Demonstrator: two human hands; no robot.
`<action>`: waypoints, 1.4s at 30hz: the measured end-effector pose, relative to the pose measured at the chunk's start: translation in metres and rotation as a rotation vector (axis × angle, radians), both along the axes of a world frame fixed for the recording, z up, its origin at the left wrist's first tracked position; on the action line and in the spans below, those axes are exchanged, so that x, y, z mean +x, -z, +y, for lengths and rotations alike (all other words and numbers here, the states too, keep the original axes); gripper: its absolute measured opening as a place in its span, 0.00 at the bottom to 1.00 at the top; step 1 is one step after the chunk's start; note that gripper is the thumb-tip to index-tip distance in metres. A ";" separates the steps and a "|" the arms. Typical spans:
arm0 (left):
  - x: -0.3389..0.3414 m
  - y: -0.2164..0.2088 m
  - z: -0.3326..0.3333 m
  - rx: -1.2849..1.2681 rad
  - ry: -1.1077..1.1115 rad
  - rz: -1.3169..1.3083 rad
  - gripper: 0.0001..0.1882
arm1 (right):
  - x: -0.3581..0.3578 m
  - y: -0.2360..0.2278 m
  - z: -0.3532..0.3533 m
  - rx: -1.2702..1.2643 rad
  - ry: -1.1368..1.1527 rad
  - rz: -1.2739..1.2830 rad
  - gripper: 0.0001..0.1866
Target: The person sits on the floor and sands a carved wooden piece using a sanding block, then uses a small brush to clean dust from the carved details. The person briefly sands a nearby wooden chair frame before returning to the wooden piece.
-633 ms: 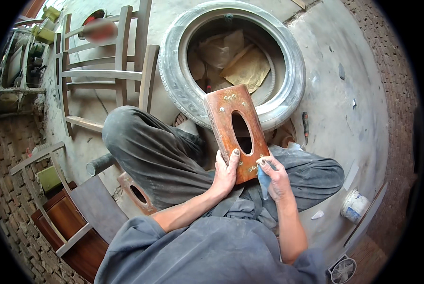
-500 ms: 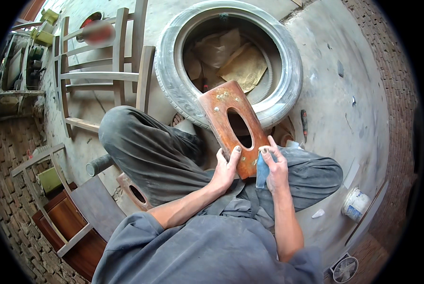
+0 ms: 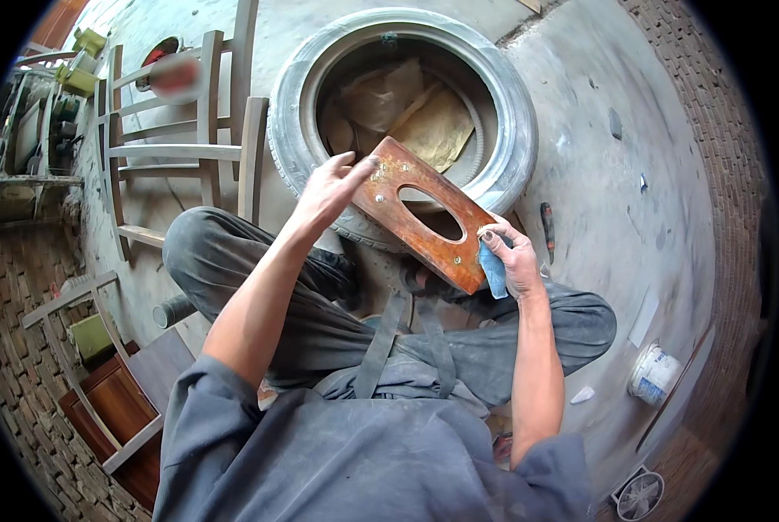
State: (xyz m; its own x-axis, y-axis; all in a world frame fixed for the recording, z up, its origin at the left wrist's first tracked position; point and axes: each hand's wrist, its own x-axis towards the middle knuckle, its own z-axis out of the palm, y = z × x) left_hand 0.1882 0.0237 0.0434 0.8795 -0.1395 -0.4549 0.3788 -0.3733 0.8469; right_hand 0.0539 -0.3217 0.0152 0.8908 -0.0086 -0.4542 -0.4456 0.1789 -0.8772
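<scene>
A reddish-brown wooden board with an oval cut-out and several small metal fittings is held up slantwise over my lap, partly in front of the tire. At its far left end, my left hand grips the edge, the thumb on top and some fingers hidden. My right hand pinches the near right end. Under the right fingers hangs a limp blue piece, cloth or abrasive sheet; I cannot tell which. The hand holds it against the board's edge.
A dusty tire lies ahead, with crumpled sheets inside. Wooden chair frames stand at left. On the right are a screwdriver, a white bucket and a small fan. A cabinet-like brown panel lies at lower left.
My left hand has moved from the board's near end to its far left end. The board has turned to a flatter slant; my right hand keeps the blue piece at its near right end.
</scene>
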 end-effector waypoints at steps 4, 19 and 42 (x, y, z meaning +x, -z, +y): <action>0.030 0.030 -0.013 -0.130 0.219 0.070 0.41 | 0.004 0.001 -0.004 -0.051 -0.055 -0.066 0.11; 0.022 0.061 -0.024 -0.331 0.146 0.078 0.30 | 0.075 -0.061 0.100 -0.736 -0.441 -0.128 0.13; 0.013 0.069 -0.027 -0.245 0.093 -0.091 0.29 | 0.097 -0.047 0.136 -0.945 -0.287 0.009 0.13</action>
